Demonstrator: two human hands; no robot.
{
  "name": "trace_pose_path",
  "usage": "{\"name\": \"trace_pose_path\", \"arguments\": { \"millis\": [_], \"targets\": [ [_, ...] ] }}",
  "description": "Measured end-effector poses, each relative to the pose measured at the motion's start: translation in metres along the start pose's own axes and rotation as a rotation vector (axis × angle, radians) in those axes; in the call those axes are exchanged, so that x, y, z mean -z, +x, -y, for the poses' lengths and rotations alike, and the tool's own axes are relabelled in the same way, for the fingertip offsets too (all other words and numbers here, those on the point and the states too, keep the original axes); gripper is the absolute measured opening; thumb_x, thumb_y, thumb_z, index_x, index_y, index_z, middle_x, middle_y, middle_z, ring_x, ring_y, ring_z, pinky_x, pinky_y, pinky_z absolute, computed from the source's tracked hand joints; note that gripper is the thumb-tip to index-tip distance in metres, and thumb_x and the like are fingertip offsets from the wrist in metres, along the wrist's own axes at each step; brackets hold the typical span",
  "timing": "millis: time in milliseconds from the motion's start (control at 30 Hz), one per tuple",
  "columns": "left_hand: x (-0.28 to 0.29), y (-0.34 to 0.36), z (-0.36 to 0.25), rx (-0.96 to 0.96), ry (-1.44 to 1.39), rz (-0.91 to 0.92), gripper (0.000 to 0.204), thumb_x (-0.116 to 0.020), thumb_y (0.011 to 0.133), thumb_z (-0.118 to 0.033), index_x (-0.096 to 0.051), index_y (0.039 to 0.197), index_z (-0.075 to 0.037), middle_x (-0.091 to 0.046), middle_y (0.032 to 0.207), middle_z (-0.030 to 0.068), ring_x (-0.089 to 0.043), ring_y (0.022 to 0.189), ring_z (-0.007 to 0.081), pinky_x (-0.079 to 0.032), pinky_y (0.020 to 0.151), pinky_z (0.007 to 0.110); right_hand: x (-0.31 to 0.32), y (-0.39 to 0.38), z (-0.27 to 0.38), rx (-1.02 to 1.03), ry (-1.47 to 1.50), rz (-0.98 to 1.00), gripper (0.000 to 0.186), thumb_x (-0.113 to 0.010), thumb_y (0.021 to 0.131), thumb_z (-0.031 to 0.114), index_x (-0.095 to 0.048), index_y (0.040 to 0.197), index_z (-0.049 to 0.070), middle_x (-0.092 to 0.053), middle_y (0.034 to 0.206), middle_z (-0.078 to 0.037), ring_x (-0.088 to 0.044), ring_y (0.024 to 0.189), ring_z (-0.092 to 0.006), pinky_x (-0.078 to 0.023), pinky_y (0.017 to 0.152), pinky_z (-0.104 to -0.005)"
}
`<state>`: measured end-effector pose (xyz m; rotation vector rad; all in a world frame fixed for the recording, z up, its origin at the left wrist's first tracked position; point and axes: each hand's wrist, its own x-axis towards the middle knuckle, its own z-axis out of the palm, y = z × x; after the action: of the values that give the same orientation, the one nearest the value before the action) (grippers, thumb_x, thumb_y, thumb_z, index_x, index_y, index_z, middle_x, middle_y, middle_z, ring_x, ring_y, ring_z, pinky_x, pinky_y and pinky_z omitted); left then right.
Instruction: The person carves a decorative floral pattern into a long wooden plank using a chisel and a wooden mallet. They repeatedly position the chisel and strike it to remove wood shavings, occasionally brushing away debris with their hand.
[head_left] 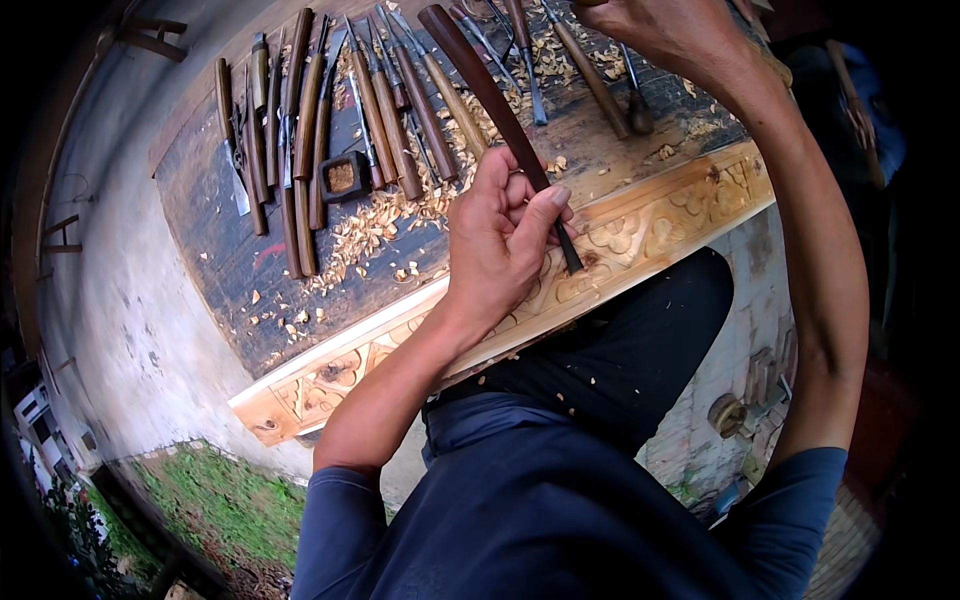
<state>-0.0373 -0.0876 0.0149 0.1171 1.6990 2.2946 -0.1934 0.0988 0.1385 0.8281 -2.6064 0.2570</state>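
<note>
My left hand point(510, 215) is closed round a carving chisel point(490, 95) with a long dark brown handle. The blade points down, and its tip meets a long pale wooden board point(700, 200) carved with curling leaf and flower shapes. The chisel leans, its handle end up and to the left. My right hand point(650, 30) is raised at the top edge, beyond the chisel; its fingers are mostly cut off by the frame, so what it holds, if anything, is hidden.
Several wooden-handled chisels and gouges point(385, 120) lie across the dark worktable point(230, 300). Among them sits a small black square box point(342, 178). Curled wood shavings point(375, 228) cover the table beside the board. My dark-trousered knee point(690, 300) is under the board's near edge.
</note>
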Motion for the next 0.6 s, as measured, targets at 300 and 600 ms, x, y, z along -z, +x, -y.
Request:
{"name": "trace_pose_path", "arguments": {
  "millis": [300,600],
  "targets": [
    [0.003,0.003,0.005,-0.040,0.071,-0.006,0.019,-0.063,0.107,-0.003,-0.050,0.120,0.002,-0.067,0.090,0.0082,-0.070,0.085,0.0150,-0.063,0.080,0.033,-0.001,0.069,0.004,0.065,0.068,0.184,0.059,-0.074,0.073,0.016,-0.072,0.131,0.007,-0.075,0.111,-0.024,-0.071,0.111,-0.0389,-0.055,0.101,-0.0450],
    [-0.001,0.002,0.001,-0.014,0.006,0.004,0.015,-0.061,0.106,-0.002,-0.050,0.116,0.002,-0.066,0.088,0.0085,-0.070,0.083,0.0158,-0.063,0.078,0.032,-0.009,0.102,0.022,0.308,-0.166,0.422,0.049,-0.074,0.075,0.015,-0.074,0.123,0.006,-0.077,0.109,-0.017,-0.070,0.110,-0.0373,-0.054,0.098,-0.0428]
  ]
}}
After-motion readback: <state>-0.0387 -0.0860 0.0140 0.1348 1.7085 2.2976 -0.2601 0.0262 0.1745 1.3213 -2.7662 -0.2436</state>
